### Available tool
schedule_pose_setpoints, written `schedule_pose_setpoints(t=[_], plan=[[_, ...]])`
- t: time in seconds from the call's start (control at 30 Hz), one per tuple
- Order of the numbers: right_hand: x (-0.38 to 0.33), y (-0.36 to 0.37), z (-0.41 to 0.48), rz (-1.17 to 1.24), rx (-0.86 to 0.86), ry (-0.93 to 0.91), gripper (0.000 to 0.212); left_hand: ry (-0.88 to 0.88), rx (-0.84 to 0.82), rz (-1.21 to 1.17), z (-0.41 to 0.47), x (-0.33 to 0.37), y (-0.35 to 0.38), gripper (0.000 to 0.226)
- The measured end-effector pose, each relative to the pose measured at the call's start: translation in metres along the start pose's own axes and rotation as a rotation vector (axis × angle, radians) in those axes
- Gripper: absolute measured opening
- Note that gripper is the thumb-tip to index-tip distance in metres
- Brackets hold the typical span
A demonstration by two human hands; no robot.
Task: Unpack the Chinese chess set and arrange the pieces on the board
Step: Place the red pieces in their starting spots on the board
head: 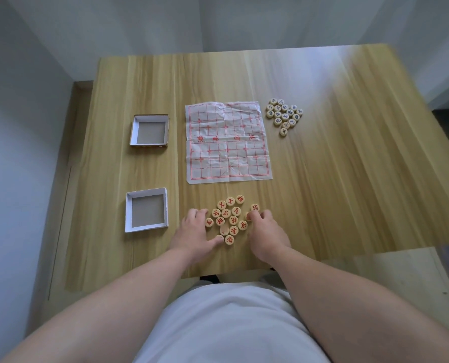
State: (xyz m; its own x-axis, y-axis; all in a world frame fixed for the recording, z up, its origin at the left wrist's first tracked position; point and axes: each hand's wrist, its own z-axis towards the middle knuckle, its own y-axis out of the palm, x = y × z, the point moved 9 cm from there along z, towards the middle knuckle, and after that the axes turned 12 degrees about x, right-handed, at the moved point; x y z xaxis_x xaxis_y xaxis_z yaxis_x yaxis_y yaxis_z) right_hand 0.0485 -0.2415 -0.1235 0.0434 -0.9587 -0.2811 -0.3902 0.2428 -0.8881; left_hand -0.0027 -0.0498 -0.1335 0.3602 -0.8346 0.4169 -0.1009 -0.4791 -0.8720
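Red pieces (pixel 228 218) lie clustered on the surface (pixel 336 179), just below the creased paper board (pixel 227 142). The left hand (pixel 195 230) rests at the cluster's left, fingers loosely spread, thumb touching a near piece. The right hand (pixel 266 233) curls its fingers over a piece at the right edge; whether it grips is unclear. Blue pieces (pixel 283 115) sit beside the board's far right corner. A far box half (pixel 134 129) and a near box half (pixel 129 213) lie to the left

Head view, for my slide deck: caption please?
Left hand and right hand flank the red pieces; board bare, dark pieces beyond, two boxes left.
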Motion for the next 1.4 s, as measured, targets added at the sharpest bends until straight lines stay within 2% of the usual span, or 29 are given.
schedule_pose_setpoints(t=[0.1, 0.23, 0.33, 0.53, 0.83, 1.03, 1.2, 1.4], plan=[[-0.006, 0.002, -0.001, -0.001, 0.000, -0.040, 0.040, -0.005, 0.044, -0.017, -0.001, -0.001, -0.002, 0.079], [-0.012, 0.005, -0.001, -0.015, 0.002, -0.092, 0.039, 0.070, 0.136, 0.035, -0.002, 0.007, -0.010, 0.051], [-0.015, 0.008, -0.003, -0.035, 0.001, -0.122, 0.035, 0.108, 0.100, 0.024, -0.006, 0.012, -0.008, 0.041], [-0.024, 0.013, -0.005, -0.072, 0.010, -0.182, 0.038, 0.114, 0.027, 0.017, -0.014, 0.015, 0.003, 0.041], [-0.029, 0.017, -0.010, -0.097, -0.011, -0.217, 0.040, 0.062, 0.025, 0.045, -0.015, 0.017, 0.005, 0.037], [-0.030, 0.016, -0.014, -0.102, -0.023, -0.230, 0.051, 0.048, 0.031, 0.045, -0.016, 0.020, 0.005, 0.035], [-0.032, 0.017, -0.016, -0.111, -0.032, -0.251, 0.058, 0.146, 0.046, 0.075, -0.016, 0.025, 0.007, 0.048], [-0.032, 0.020, -0.018, -0.129, -0.053, -0.248, 0.065, 0.260, 0.052, 0.146, -0.020, 0.029, 0.011, 0.042]])
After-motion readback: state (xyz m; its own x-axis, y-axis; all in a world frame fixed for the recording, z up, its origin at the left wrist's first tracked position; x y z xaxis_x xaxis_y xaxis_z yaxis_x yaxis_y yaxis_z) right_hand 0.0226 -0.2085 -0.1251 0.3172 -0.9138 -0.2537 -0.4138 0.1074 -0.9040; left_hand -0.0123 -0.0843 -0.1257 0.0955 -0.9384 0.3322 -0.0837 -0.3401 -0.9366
